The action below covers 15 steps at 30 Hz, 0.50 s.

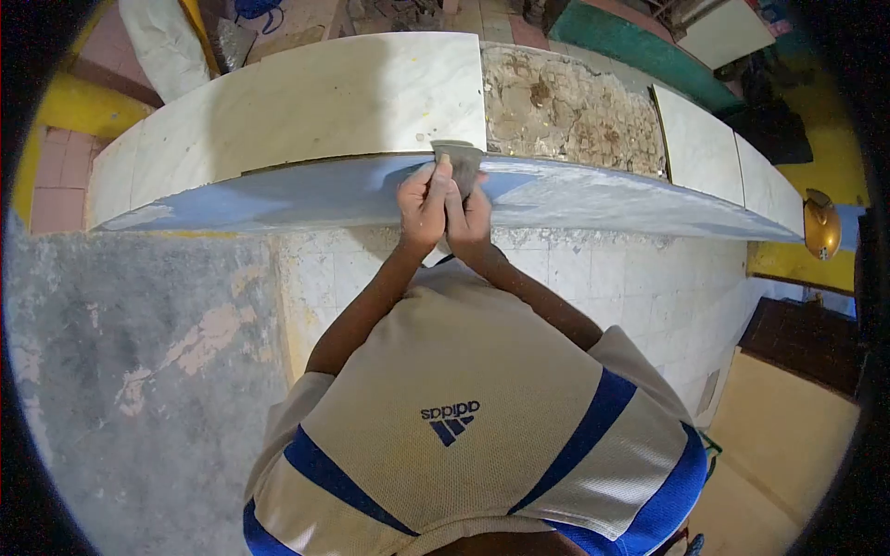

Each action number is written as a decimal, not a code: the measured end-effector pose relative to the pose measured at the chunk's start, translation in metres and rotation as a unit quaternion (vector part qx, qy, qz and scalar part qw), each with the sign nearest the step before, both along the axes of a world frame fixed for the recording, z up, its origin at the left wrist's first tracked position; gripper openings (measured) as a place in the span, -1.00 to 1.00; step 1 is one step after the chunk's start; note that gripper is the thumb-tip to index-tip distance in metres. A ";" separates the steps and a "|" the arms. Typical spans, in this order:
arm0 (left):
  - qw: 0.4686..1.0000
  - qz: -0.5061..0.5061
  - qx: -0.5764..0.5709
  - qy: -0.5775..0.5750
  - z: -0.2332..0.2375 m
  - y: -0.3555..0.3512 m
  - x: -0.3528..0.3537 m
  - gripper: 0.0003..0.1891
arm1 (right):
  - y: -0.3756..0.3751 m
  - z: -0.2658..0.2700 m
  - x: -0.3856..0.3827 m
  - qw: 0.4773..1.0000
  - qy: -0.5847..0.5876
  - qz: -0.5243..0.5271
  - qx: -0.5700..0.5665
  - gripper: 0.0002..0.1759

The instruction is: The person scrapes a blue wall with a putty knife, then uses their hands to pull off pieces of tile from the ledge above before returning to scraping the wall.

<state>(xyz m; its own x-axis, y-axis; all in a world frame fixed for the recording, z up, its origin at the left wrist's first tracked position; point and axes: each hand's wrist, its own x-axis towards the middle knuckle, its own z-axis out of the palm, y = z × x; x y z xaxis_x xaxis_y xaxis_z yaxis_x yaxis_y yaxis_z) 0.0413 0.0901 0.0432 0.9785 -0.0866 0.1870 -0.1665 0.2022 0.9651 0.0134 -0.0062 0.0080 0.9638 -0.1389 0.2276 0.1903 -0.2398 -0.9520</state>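
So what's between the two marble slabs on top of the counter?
A rough, crumbly bare patch of mortar, shown in the head view.

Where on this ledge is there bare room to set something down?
The marble slab on the left is bare, up to the rough mortar patch. The tiles right of that patch are bare too. It is crowded only at the front edge, where the left hand and right hand grip the grey pad.
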 end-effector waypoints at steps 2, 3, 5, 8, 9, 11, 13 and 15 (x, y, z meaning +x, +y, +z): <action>1.000 0.017 -0.018 0.005 0.002 0.002 0.001 -0.69 | 0.003 0.000 0.000 1.000 -0.020 0.018 -0.005 -0.69; 0.999 0.008 -0.029 0.024 0.003 0.002 -0.002 -0.71 | 0.003 -0.013 -0.004 0.998 -0.052 0.009 -0.016 -0.69; 0.997 -0.007 -0.056 0.059 -0.003 -0.003 -0.012 -0.75 | 0.006 -0.004 -0.014 0.998 -0.011 0.011 0.054 -0.68; 0.997 -0.022 -0.036 0.070 -0.039 -0.008 -0.012 -0.76 | -0.010 -0.037 -0.028 0.986 0.145 0.031 0.071 -0.73; 0.996 -0.038 -0.019 0.082 -0.047 -0.006 -0.011 -0.75 | -0.008 -0.022 -0.029 0.960 0.242 0.019 0.138 -0.72; 0.991 -0.061 0.036 0.116 -0.060 -0.004 -0.011 -0.70 | -0.006 -0.041 -0.030 0.986 0.146 -0.028 0.075 -0.65; 0.989 -0.078 0.022 0.124 -0.063 -0.008 -0.013 -0.68 | -0.006 -0.048 -0.030 0.993 0.088 -0.062 0.050 -0.61; 0.989 -0.082 0.023 0.121 -0.067 -0.012 -0.015 -0.67 | -0.007 -0.051 -0.034 0.992 0.073 -0.079 0.065 -0.60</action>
<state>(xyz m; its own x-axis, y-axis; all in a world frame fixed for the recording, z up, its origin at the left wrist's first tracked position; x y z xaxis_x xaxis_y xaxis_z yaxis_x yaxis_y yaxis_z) 0.0266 0.0784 -0.0240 0.9660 -0.2516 -0.0589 0.1020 0.1622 0.9815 -0.0202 -0.0128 -0.0430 0.9490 -0.3099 0.0579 0.0183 -0.1291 -0.9915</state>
